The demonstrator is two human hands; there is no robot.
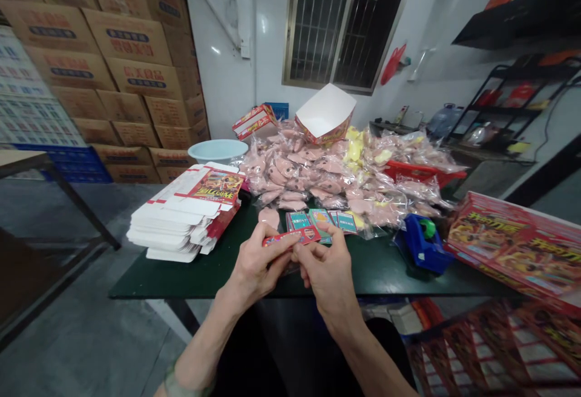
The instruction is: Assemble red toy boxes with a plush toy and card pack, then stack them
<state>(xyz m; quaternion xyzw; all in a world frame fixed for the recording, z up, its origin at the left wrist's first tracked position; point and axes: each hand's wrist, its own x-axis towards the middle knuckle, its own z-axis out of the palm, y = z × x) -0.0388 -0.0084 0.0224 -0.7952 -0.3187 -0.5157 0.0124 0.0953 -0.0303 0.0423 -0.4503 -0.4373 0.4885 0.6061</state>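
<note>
In the middle of the head view, a narrow red printed strip [310, 235] with a small emblem is pinched in my left hand [256, 267], fingers closed around its left part. My right hand [327, 273] meets it from the other side, thumb and fingers pressed together at the strip's lower edge; its own grip is partly hidden. Just beyond lie printed teal cards [345, 221] and a round pink piece [269, 218]. Behind them rises a heap of clear bags with pink pieces [313, 173], some yellow pieces [355, 147] among them.
Flattened red-and-white boxes [170, 215] are stacked at the left of the green table [204, 282]. A blue tape dispenser [424, 246] and a printed red box [508, 239] stand at the right. A pale blue basin [218, 150] and an open carton [325, 112] are behind.
</note>
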